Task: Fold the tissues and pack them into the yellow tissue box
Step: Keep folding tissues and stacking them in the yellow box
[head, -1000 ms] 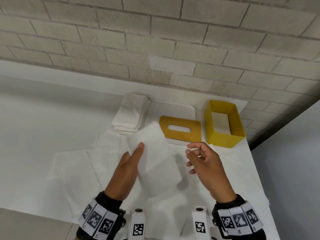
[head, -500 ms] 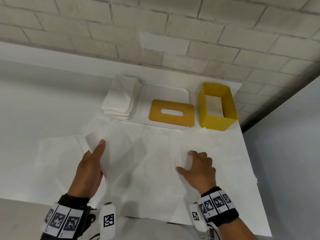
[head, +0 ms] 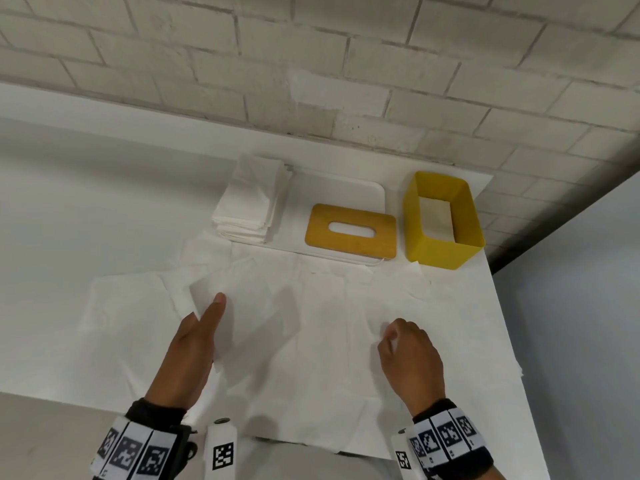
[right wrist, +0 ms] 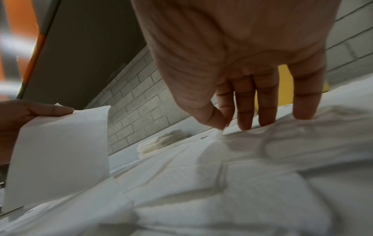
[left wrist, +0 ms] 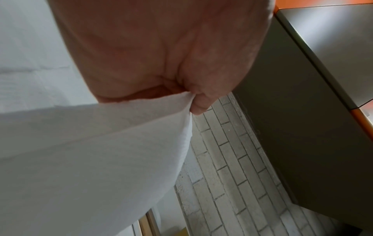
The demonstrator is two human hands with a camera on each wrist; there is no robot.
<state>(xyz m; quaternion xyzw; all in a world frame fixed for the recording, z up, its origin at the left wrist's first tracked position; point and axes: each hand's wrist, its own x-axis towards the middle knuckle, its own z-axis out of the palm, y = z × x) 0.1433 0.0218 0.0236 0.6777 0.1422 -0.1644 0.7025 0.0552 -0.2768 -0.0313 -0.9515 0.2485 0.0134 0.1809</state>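
Holding a folded tissue (head: 239, 306) in my left hand (head: 188, 355) — my right hand (head: 410, 358) pinches a flat tissue's (head: 346, 341) edge.

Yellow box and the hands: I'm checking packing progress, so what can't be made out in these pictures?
- Yellow box, head view: something pale lies inside; its walls hide how many tissues.
- Left hand: holds a tissue; the sheet hides the fingers in the wrist view, and whether it is folded.
- Right hand: pinches a tissue edge; blur hides which sheet.
- Stack: count too small to tell.
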